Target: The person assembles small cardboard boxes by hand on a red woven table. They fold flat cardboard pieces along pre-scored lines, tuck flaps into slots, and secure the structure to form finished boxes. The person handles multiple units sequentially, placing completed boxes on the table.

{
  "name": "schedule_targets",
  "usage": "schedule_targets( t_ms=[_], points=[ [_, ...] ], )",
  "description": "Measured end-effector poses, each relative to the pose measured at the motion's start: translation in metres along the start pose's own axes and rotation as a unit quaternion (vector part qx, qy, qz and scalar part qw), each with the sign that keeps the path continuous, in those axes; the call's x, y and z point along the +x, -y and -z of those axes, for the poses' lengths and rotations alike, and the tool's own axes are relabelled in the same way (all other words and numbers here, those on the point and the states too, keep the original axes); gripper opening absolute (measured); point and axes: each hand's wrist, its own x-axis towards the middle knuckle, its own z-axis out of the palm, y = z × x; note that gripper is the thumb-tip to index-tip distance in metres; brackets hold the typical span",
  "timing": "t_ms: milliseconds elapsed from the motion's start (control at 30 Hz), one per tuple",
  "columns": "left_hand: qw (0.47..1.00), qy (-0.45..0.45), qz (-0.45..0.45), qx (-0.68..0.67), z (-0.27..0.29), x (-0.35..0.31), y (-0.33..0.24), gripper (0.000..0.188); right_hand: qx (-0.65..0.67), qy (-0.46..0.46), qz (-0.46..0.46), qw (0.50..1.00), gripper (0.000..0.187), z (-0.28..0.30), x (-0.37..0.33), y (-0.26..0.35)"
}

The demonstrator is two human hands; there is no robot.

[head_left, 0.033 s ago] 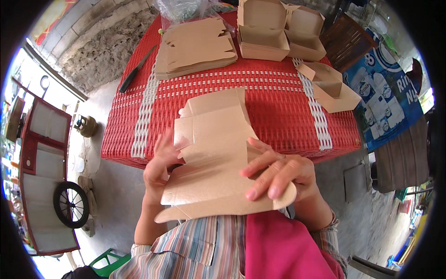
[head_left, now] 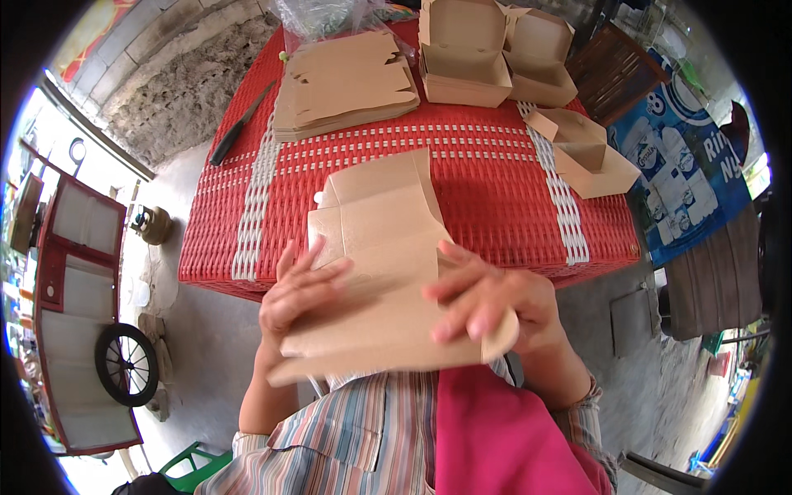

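Note:
A brown cardboard box blank (head_left: 379, 223), creased and with flaps, is held in front of me, its far end reaching over the red woven table. My right hand (head_left: 503, 305) grips its near right edge, fingers on top beside a rounded tab; the thumb is partly hidden. My left hand (head_left: 301, 293) lies over the left side of the blank, fingers spread and slightly blurred. The near long flap (head_left: 371, 359) tilts up close to my striped shirt.
A stack of flat blanks (head_left: 351, 82) lies at the back left, beside a black-handled knife (head_left: 239, 128). Formed open boxes (head_left: 466, 74) stand at the back right, and a partly folded box (head_left: 590, 157) sits nearer on the right. A clear plastic bag (head_left: 318, 16) lies behind the stack.
My left hand has moved right, from the blank's left edge onto its top face. The near flap has risen a little, and my right fingers have shifted slightly.

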Motion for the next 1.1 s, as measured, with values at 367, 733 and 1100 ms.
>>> schedule_targets(
  t_ms=[367, 733, 1100],
  points=[
    [0.828, -0.415, 0.020, 0.376, 0.027, 0.049, -0.055, 0.034, -0.282, -0.263, 0.030, 0.922, 0.054, 0.038, -0.011, -0.013],
    [0.900, 0.147, 0.088, 0.402, -0.097, 0.069, -0.012, 0.052, -0.570, -0.118, 0.019, 0.813, 0.034, 0.042, -0.019, -0.019],
    [0.948, 0.243, 0.089, 0.186, -0.080, 0.073, -0.032, 0.049, -0.613, 0.037, -0.012, 0.789, 0.039, 0.057, -0.048, -0.011]
  ],
)
